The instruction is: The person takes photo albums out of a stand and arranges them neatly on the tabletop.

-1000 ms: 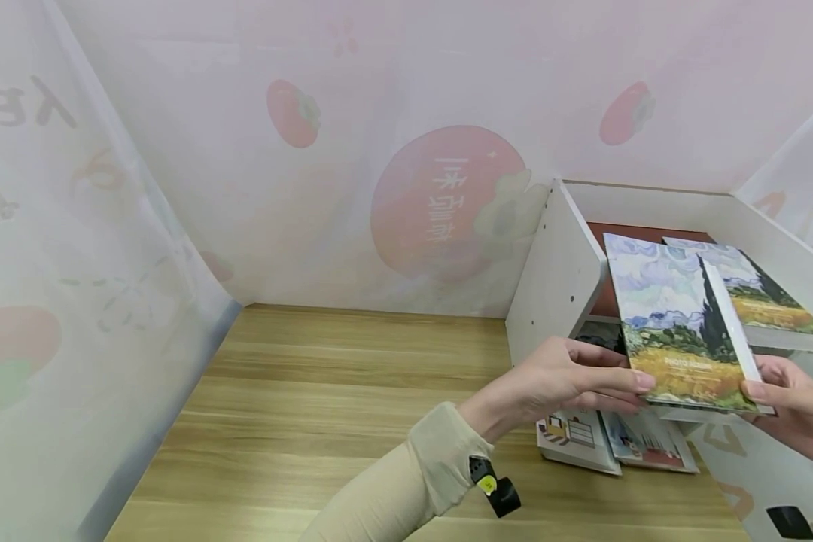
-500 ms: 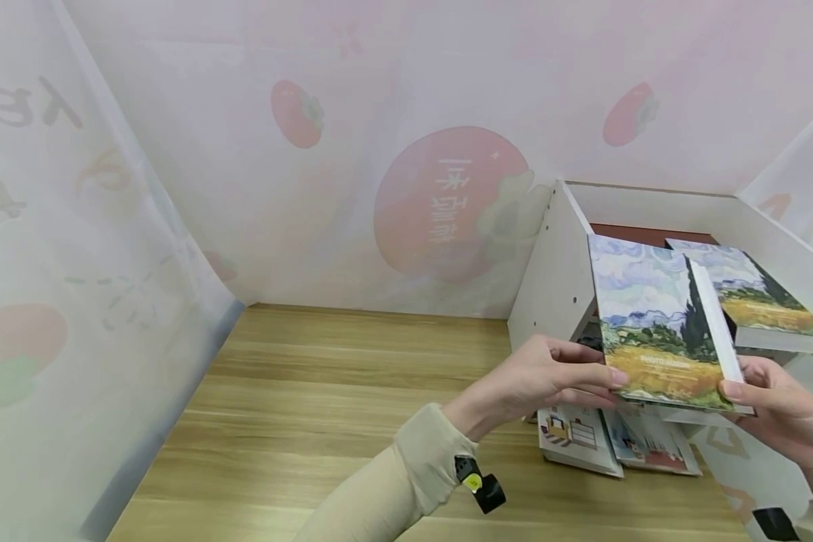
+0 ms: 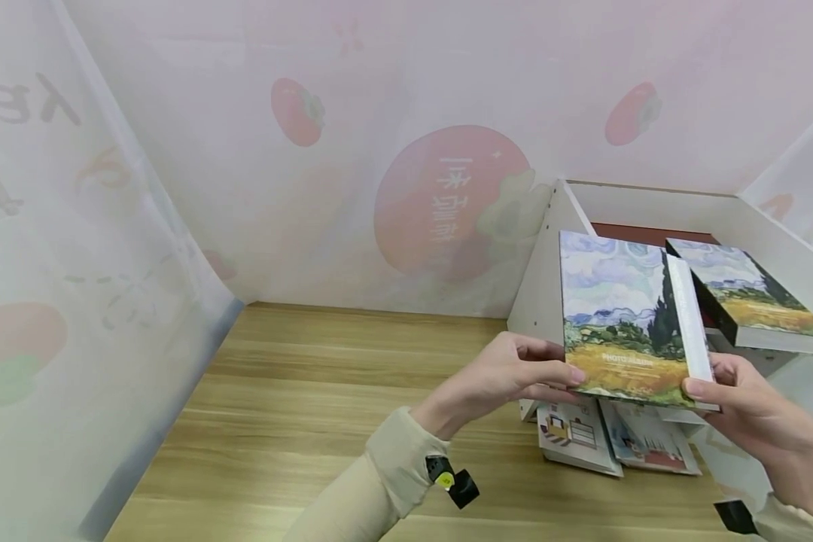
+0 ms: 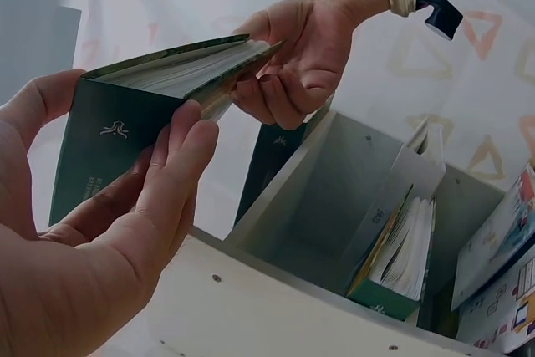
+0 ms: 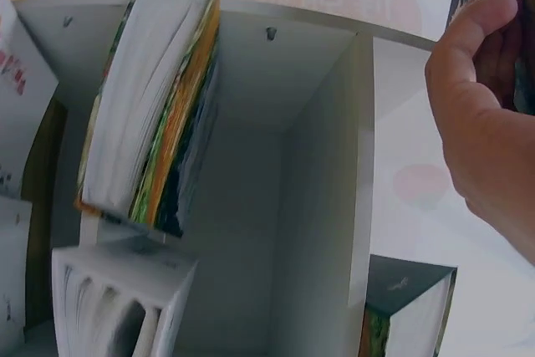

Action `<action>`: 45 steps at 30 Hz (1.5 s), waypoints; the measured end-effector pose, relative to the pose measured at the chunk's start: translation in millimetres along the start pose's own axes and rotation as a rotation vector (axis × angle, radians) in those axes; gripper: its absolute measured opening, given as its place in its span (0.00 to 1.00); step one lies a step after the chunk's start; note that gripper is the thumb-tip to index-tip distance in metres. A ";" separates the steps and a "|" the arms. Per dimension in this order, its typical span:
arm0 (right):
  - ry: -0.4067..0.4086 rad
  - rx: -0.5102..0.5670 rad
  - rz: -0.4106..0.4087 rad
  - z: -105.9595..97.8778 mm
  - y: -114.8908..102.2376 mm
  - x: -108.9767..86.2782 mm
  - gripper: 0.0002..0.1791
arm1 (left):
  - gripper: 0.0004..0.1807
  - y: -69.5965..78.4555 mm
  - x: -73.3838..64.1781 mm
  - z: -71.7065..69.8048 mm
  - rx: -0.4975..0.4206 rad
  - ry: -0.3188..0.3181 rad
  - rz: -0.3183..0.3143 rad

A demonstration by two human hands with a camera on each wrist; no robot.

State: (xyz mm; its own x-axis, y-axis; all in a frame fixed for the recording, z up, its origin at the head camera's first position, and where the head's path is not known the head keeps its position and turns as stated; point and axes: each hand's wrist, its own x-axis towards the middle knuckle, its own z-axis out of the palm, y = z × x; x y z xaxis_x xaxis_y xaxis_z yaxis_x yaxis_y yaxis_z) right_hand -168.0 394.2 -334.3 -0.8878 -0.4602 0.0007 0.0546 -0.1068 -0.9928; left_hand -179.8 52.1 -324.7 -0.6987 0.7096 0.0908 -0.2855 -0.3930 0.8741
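Observation:
Both hands hold a photo album (image 3: 616, 324) with a painted cover of sky, cypress and yellow field, tilted in front of a white shelf unit (image 3: 545, 263). My left hand (image 3: 515, 369) grips its lower left side, thumb on the cover, fingers against the dark green spine (image 4: 109, 135) in the left wrist view. At the lower right corner, my right hand (image 3: 765, 410) pinches the page-edge side with its thumb on top. A second, matching album (image 3: 762, 293) lies on the shelf unit, just right of the held one.
Two pale illustrated books (image 3: 576, 436) lean out at the unit's lower front, over the wooden tabletop (image 3: 339, 406). In the right wrist view, another thick album (image 5: 150, 98) and a white holder (image 5: 125, 290) stand in a compartment. A printed cloth (image 3: 447, 75) hangs behind.
Both hands have moved left with the album between them. More of the second album, including its dark spine, has come into view. The shelf unit and lower books stay put.

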 end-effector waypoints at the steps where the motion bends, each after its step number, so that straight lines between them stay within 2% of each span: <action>1: -0.003 -0.001 -0.009 2.4 0.7 1.1 0.18 | 0.05 0.3 -1.0 -1.4 0.007 -0.003 0.007; 7: -0.042 -0.002 -0.062 15.8 6.4 7.1 0.18 | 0.06 1.4 -9.5 -11.4 0.077 0.011 0.036; 12: -0.023 -0.018 -0.136 33.7 11.0 13.1 0.17 | 0.06 4.1 -21.1 -23.5 0.171 0.016 0.059; 17: -0.010 -0.019 -0.169 53.1 14.9 20.9 0.16 | 0.07 7.2 -32.4 -34.9 0.177 0.020 0.078; 25: 0.050 -0.084 -0.147 80.4 17.8 33.8 0.14 | 0.11 5.9 -50.3 -51.4 0.319 0.100 0.086; 33: 0.085 -0.145 -0.117 103.9 21.0 34.5 0.13 | 0.19 0.7 -66.3 -60.7 0.558 0.186 0.171; 38: 0.127 -0.155 -0.109 114.6 26.6 37.3 0.13 | 0.26 -1.6 -72.5 -65.1 0.580 0.204 0.228; 45: 0.172 -0.133 -0.116 127.1 38.0 44.4 0.11 | 0.30 -6.1 -80.9 -73.2 0.583 0.239 0.241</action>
State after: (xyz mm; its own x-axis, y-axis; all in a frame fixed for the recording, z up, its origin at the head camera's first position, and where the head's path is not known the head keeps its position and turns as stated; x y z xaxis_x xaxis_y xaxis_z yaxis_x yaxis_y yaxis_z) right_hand -147.3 257.6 -356.7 -0.9500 -0.2933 0.1069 -0.1032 -0.0282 -0.9943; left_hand -169.6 -45.8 -372.3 -0.8434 0.4667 0.2661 0.2507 -0.0962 0.9633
